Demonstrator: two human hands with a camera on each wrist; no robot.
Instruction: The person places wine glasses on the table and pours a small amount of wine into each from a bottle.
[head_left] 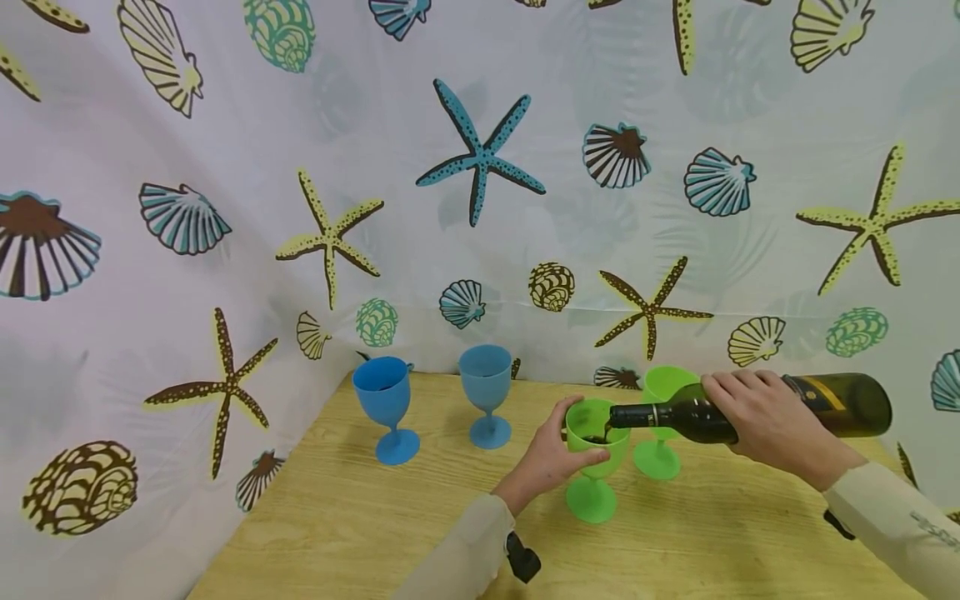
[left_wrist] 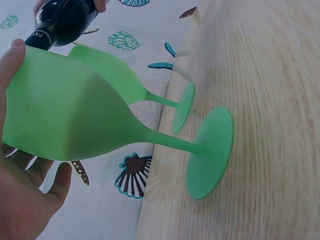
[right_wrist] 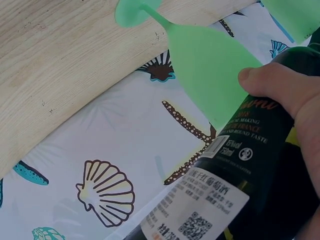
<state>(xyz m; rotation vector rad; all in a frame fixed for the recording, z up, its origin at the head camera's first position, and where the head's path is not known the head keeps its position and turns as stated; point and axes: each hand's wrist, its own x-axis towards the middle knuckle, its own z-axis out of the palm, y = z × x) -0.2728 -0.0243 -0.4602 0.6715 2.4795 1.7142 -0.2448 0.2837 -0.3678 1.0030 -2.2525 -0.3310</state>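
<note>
Left hand (head_left: 551, 457): grip clamped round the bowl of the near green cup (left_wrist: 75, 110), which stands on the tabletop (head_left: 322, 533). Right hand (head_left: 776, 421): grip clamped round the bottle (head_left: 697, 414), tipped almost level, mouth at the cup's rim. Dark liquid (head_left: 596, 439) inside. Far green cup (head_left: 669, 385) stands just behind the bottle neck; left blue cup (head_left: 382, 404) and right blue cup (head_left: 486, 383) stand apart, toward the back left.

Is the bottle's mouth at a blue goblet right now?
No, in the head view the bottle has its mouth at the nearer green goblet, which the left hand holds.
</note>
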